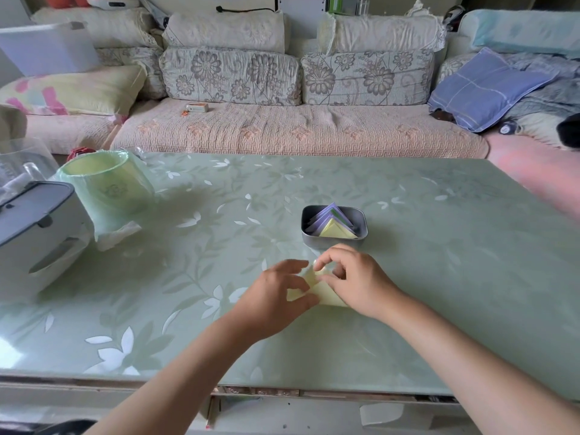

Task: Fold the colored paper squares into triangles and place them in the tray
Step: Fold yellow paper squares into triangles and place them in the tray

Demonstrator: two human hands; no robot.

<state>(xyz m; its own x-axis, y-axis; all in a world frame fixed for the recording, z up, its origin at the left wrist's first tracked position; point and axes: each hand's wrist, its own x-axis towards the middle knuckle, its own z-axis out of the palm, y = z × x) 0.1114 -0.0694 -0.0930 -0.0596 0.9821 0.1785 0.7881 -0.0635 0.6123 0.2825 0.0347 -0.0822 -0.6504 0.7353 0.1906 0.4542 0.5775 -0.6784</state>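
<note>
Sofa cushions behind, a green glass worktop (439,246) in front: mid-worktop, just nearside of the tray (326,243), lies the yellow paper (326,296). The left hand (276,296) clamps one side and the right hand (354,277) pinches the lifted corner. I'd match the corners exactly before creasing.

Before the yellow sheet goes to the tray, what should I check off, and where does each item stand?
1. Both hands on the yellow paper: ok; the left hand and the right hand hold it.
2. Corners matched: cannot tell, fingers cover them.
3. Crease pressed flat: not ok, one flap is lifted off the table.
4. Reach to the tray: ok, it sits just beyond the hands.
5. Room in it: cannot tell; folded triangles fill much of it.
</note>
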